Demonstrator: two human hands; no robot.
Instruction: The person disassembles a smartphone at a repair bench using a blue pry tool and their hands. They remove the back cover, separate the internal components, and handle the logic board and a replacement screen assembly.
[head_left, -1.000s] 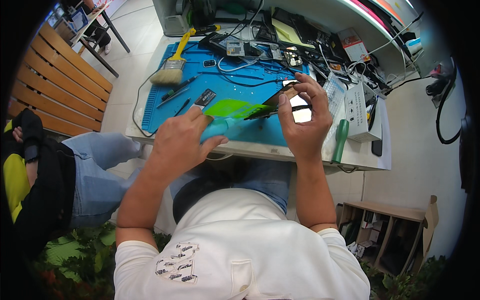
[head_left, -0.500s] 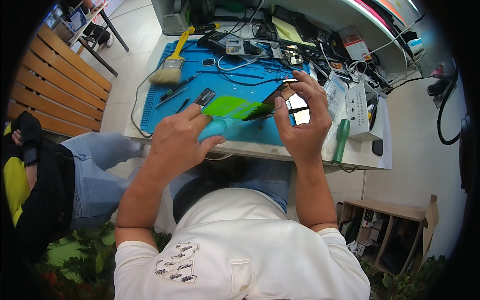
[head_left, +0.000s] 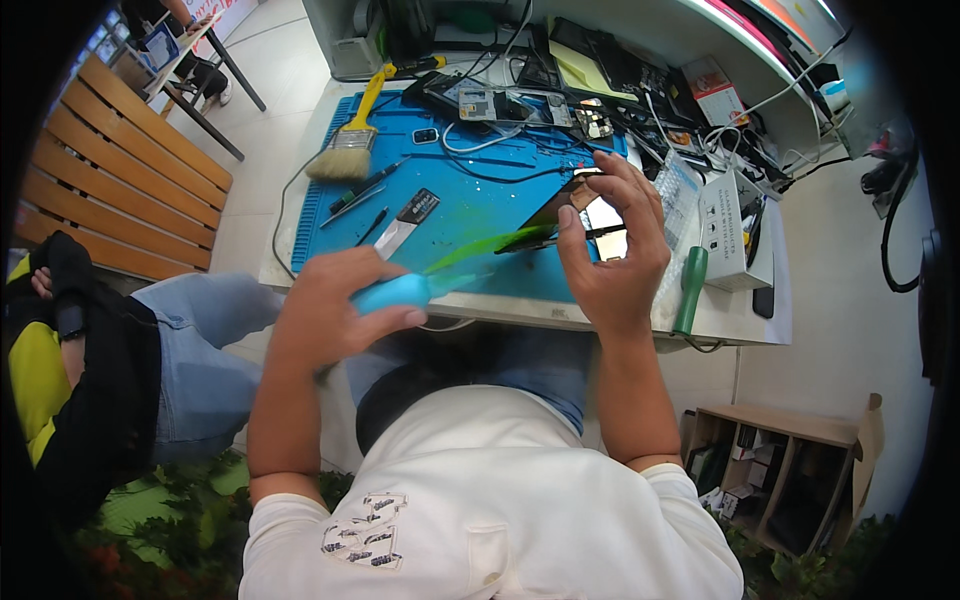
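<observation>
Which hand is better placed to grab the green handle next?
Probably the right hand: it is nearer the green handle, though it holds a dark panel. The left hand, farther off, grips a blue tool.

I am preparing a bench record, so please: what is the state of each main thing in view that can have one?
Left hand: closed on the blue tool
Right hand: pinching the dark panel
Dark panel: tilted
Green strip: blurred; attachment unclear
Yellow-handled brush: lying down, not held
Green-handled tool: lying down, not held
Blue mat: flat, partly covered
Wooden cabinet: open-fronted, items inside
</observation>
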